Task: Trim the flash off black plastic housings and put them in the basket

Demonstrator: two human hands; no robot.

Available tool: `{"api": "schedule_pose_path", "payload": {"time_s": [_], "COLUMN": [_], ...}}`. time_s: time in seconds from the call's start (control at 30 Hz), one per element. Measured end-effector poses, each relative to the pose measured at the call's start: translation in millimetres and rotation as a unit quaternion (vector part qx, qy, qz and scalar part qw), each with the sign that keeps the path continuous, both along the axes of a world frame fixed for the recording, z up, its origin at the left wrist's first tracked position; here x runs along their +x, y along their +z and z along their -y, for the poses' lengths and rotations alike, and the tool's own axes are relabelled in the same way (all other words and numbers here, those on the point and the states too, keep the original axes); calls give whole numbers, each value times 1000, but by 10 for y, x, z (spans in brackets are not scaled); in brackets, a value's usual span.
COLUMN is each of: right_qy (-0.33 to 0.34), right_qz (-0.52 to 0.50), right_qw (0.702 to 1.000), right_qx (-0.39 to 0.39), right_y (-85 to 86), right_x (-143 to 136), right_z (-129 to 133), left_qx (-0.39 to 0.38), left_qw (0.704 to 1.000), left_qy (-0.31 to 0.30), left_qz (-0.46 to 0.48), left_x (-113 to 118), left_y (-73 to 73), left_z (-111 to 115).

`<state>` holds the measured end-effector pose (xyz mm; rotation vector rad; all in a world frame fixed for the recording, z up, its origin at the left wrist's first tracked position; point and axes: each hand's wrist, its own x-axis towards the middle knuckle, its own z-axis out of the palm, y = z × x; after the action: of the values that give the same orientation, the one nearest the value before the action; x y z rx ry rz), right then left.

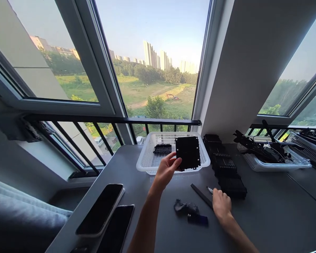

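My left hand (166, 171) pinches the lower left corner of a flat, square black plate (187, 153), held upright over the white basket (144, 164). Another black part (162, 149) lies inside that basket. Lower right, my right hand (221, 203) is closed at the table, its fingers around a small pen-like item with a pale tip (210, 190). Right beside this hand lies a dark flat strip (201, 195). A crumpled dark piece (185, 206) and a small dark blue block (197, 219) rest nearer to me.
Stacked black parts (228, 168) stand right of the basket. Farther right, a white basket (276, 166) holds black pieces and cables. Two phones (101, 209) lie at the left of the grey table (263, 211). A black railing (121, 120) runs behind, before the windows.
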<state>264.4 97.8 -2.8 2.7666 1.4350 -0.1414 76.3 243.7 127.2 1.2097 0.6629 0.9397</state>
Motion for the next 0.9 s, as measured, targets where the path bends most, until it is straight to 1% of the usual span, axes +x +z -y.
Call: {"api": "schedule_pose_path", "payload": {"time_s": [0.07,0.13,0.2,0.23,0.27,0.3,0.33,0.4,0.43,0.5,0.57,0.67,0.7,0.73,0.77,0.83,0.9], "right_qy": [17,44,83,111,134,153,168,174,174,164,152,140,143,151,163,193,211], "right_qz": [-9,-23,-55,-100,-154,-213,-273,-380,-422,-489,-544,-593,-597,-597,-595,-589,-579], "right_qw": [1000,999,993,982,961,932,900,839,807,742,675,576,550,531,520,512,513], "right_qx": [5,17,59,117,187,250,296,347,376,428,474,546,566,582,591,594,597], "right_y": [25,131,344,485,639,795,945,1191,1280,1396,1459,1519,1531,1538,1536,1505,1445], "right_x": [-9,-31,-43,-38,-25,-4,23,80,102,116,87,6,-19,-37,-50,-58,-54], "right_z": [22,63,114,140,162,179,188,181,164,108,33,-76,-104,-127,-145,-177,-216], "left_qx": [7,18,31,36,38,40,42,41,38,30,25,21,19,17,17,18,19], "left_qw": [1000,1000,999,999,999,999,999,999,999,999,999,999,999,999,999,999,999], "left_qy": [-4,-17,-27,-30,-29,-27,-27,-27,-26,-21,-19,-14,-11,-10,-10,-15,-18], "left_qz": [-3,-11,-15,-16,-17,-17,-18,-21,-22,-26,-30,-32,-32,-32,-32,-32,-33], "left_x": [-8,-18,-27,-28,-27,-22,-16,1,10,26,38,46,47,47,46,45,46], "left_y": [-8,-17,-26,-30,-32,-32,-32,-28,-27,-29,-38,-51,-51,-48,-42,-28,-19], "left_z": [-6,-11,-15,-15,-15,-12,-8,1,6,13,15,14,13,13,13,13,8]}}
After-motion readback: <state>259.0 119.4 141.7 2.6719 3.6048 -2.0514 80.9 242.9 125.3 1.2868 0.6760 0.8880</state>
